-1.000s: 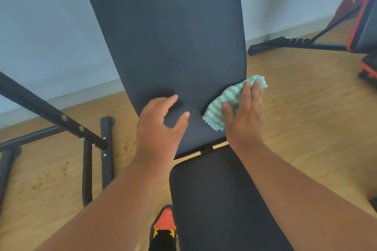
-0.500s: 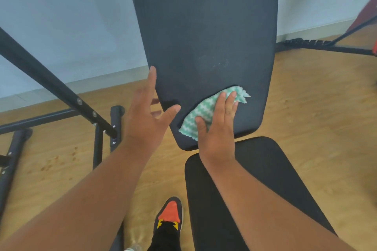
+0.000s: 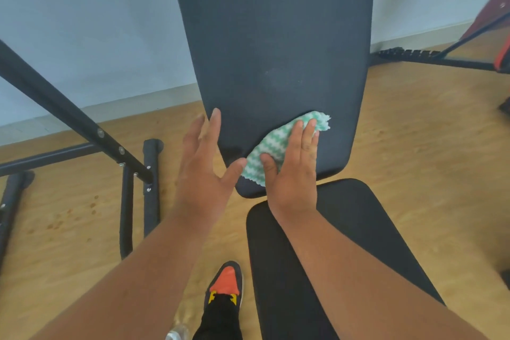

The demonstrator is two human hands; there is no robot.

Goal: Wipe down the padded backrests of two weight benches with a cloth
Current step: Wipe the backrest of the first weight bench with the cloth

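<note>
Backrest (image 3: 276, 63), padded, black, one in full view: stood steeply inclined at the middle of the frame, its lower rounded end just above the seat pad (image 3: 345, 257). Cloth (image 3: 265, 157), one, green-and-white zigzag weave: lay flat against the lower part of the backrest, left of its centre, pinned there by the right hand (image 3: 292, 174). Right hand, one: fingers straight and close together, palm pressed on the cloth, thumb spread to the side on the fabric; nothing curled round the cloth. Left hand (image 3: 204, 171), one: open wide, fingers extended upward along the backrest's left edge, thumb tip touching the pad face near the cloth's lower corner; whether the fingers reached behind the edge could not be told. Seat pad, one, black: lay below the backrest, under the right forearm. Shoe (image 3: 226, 281), one visible, orange toe with black and yellow: stood on the wooden floor (image 3: 414, 146) beside the seat pad's left side. Black metal frame (image 3: 82, 130), several bars, one diagonal with bolts: stood at the left on the floor. Second bench (image 3: 491, 25), one, red and black, only partly in view: stood at the far right, its black base bar running along the floor by the pale wall (image 3: 82, 22).
</note>
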